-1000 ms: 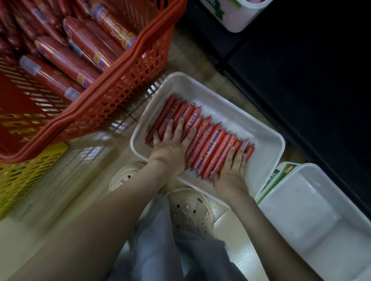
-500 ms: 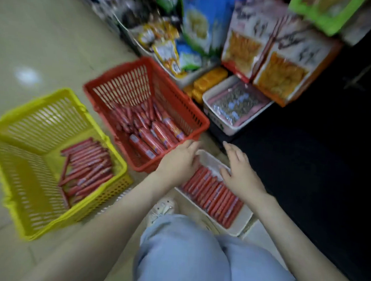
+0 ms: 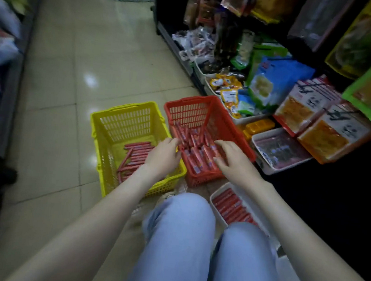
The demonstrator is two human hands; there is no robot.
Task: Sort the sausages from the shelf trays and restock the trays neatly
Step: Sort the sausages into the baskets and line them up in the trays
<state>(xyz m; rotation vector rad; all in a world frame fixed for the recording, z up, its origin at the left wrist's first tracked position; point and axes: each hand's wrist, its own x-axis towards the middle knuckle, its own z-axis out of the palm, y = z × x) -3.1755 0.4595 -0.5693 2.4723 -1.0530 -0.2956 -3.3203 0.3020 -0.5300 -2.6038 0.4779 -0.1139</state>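
A red basket [image 3: 190,110] on the floor holds a loose heap of thick red sausages [image 3: 198,154]. To its left, a yellow basket [image 3: 125,115] holds thin red sausages [image 3: 133,156]. A white tray [image 3: 217,193] with a neat row of thin sausages [image 3: 232,206] lies by my right knee. My left hand [image 3: 164,155] hovers over the red basket's near-left rim, fingers relaxed and empty. My right hand [image 3: 233,160] hangs over the basket's right side, fingers spread and empty.
A low shelf on the right carries snack packets [image 3: 229,86], orange and white boxes [image 3: 326,136] and another white tray [image 3: 279,150] of wrapped goods. Tiled aisle floor [image 3: 80,73] stretches ahead. My knees in light jeans [image 3: 180,237] fill the lower view.
Both hands left the row of sausages in the white tray and rose to the red basket. The view lifted from the tray to the aisle.
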